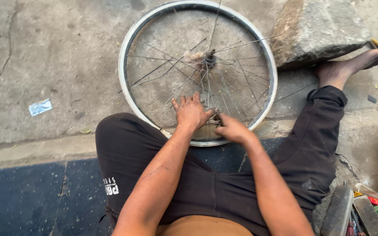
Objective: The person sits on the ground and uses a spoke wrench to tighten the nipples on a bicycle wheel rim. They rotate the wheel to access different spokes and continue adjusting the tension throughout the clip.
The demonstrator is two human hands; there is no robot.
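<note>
Over the bicycle wheel (pixel 197 70), left hand (pixel 191 112) splayed, right hand (pixel 232 129) pinching.

The wheel rim (pixel 130 46) is shiny silver, and its spokes (pixel 241 70) are thin and grey. The trousers (pixel 127 148) are dark brown with small white letters. The big stone (pixel 316 30) is grey-brown. The ground (pixel 44 52) is pale grey with dark cracks.
</note>
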